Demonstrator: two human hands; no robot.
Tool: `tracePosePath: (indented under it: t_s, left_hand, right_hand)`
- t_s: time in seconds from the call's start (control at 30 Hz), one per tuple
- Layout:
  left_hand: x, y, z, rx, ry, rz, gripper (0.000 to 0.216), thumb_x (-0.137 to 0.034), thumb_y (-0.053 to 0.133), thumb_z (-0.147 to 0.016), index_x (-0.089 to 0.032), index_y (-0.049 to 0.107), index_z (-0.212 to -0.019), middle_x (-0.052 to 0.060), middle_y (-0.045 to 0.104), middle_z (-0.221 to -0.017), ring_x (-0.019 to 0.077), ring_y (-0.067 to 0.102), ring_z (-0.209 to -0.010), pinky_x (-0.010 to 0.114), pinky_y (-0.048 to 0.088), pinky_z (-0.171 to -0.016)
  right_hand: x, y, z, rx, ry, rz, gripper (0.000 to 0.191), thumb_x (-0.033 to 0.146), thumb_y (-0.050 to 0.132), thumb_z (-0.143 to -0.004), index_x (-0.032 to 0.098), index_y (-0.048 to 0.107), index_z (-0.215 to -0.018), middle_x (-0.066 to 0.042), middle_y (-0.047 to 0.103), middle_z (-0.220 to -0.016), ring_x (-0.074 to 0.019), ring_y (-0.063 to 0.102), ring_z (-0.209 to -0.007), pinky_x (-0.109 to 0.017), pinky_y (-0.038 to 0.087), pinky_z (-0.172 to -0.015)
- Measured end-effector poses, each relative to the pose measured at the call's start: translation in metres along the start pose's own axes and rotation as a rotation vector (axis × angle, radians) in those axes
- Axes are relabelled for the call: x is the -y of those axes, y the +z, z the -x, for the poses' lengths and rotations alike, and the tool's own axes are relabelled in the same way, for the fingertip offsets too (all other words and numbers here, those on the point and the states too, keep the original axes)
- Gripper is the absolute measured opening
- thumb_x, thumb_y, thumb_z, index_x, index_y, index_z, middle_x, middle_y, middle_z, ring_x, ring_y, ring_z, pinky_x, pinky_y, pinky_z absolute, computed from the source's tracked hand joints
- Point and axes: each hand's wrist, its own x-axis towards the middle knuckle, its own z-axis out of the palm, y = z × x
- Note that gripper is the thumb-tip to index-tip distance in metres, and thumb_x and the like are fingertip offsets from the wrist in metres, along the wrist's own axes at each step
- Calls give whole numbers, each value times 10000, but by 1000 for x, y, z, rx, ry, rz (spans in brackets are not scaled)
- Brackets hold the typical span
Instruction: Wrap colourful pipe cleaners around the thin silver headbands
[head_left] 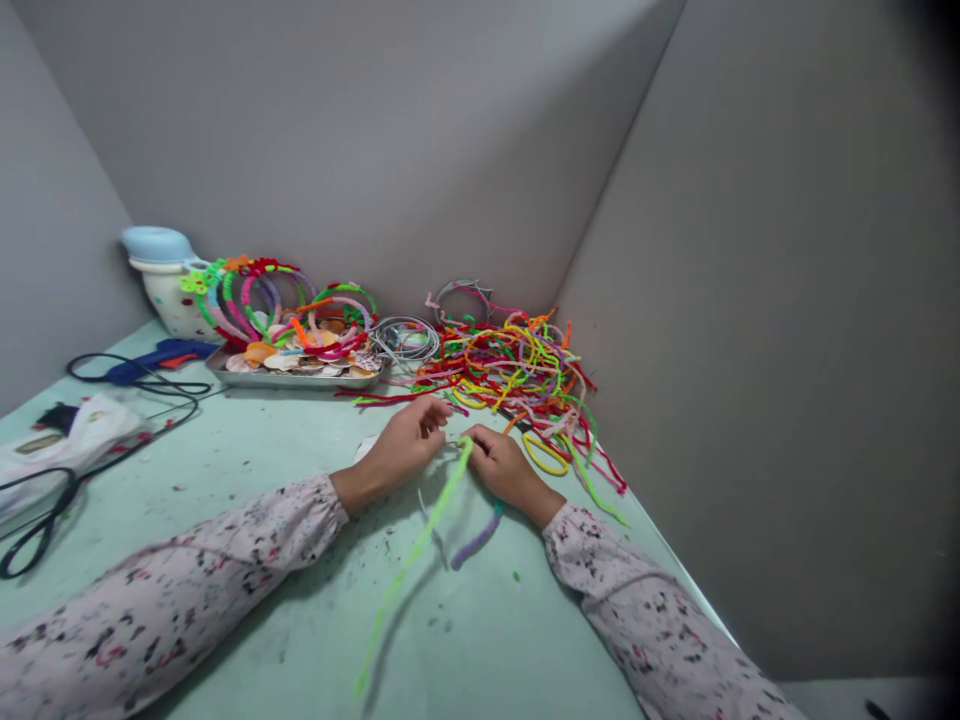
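Between finger and thumb, my right hand [504, 466] pinches the upper end of a bright green pipe cleaner [420, 545]. Its long loose end trails down toward the near side of the table. A purple pipe cleaner length [476, 542], teal near its top, sticks out from under that hand. My left hand [406, 442] is just to the left, its fingers curled inward; whatever is in them is too small to make out. A short bit of thin wire seems to show between the hands. Below them, a thin grey wire [430, 522] curves close to the green strand.
A big tangle of coloured pipe cleaners [517, 360] lies behind my hands, beside coiled grey wire [405, 340]. A metal tray [300, 381] holds shells and wrapped hoops [247, 300]. Further left are a blue-lidded container [169, 285], a black cable [139, 450] and a white plastic bag [82, 440].
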Motion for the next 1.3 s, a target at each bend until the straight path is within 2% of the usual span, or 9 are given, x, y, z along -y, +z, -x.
tracePosePath:
  t_s: [0.1,0.17,0.33,0.47,0.57,0.77,0.9,1.1,1.3]
  left_hand:
    - [4,2,3,80,18,-180,184,-154,540,-724,-171,589,-901,16,589,-838,146,525,-727,263,417,-646]
    - [2,4,5,112,11,-211,132,-191,545,-747,-173,594,-869,7,585,-778,142,512,-684,256,400,-611]
    - [-1,5,6,123,-32,-152,122,-286,550,-807,-169,584,-798,-18,561,-669,126,481,-617,233,353,-555]
    - [0,2,5,101,-29,-86,222,-375,552,-831,-162,575,-775,-18,549,-671,126,475,-632,230,351,-566]
    - [0,1,5,95,-24,-60,254,-411,549,-834,-162,575,-790,-19,540,-677,127,469,-638,230,351,-571]
    - [0,2,7,88,12,-69,215,-369,534,-848,-164,578,-804,-20,542,-684,123,467,-642,228,354,-579]
    - [-2,3,9,63,7,-158,186,-339,528,-850,-169,577,-794,-20,547,-684,124,469,-639,229,347,-577]
    - [-3,1,9,67,14,-252,236,-365,482,-877,-177,536,-745,-21,527,-675,131,469,-641,239,341,-587]
    - [1,1,8,83,57,-290,248,-341,420,-903,-186,510,-731,-12,515,-684,134,459,-640,242,344,-594]
  right_hand:
    - [3,0,1,-17,-18,2,154,165,459,-868,181,612,-857,-4,639,-783,-140,563,-723,-235,411,-687]
    - [5,0,1,-22,-40,20,153,163,465,-867,183,617,-864,-9,646,-796,-143,569,-735,-240,412,-695]
    - [6,0,3,-33,-43,-36,153,199,482,-881,177,633,-893,-23,658,-834,-146,579,-760,-248,422,-709]
    - [3,0,4,-41,47,-150,203,276,496,-895,180,618,-1026,-14,645,-817,-133,556,-689,-235,423,-631]
    - [4,0,4,-71,54,-127,213,284,503,-891,179,618,-1036,-15,643,-805,-130,544,-658,-232,415,-607]
    - [12,-3,5,-101,-17,13,190,264,501,-884,186,638,-991,-11,656,-770,-128,536,-621,-237,410,-608]
    - [14,-4,5,-103,-42,53,174,241,502,-876,194,636,-975,-15,662,-790,-135,554,-643,-242,416,-637]
    - [15,-3,5,-120,-60,116,145,227,502,-871,203,619,-954,18,599,-670,-126,518,-576,-227,376,-582]
    - [15,-3,5,-128,-82,124,149,203,502,-862,200,626,-943,3,626,-713,-129,547,-608,-227,399,-611]
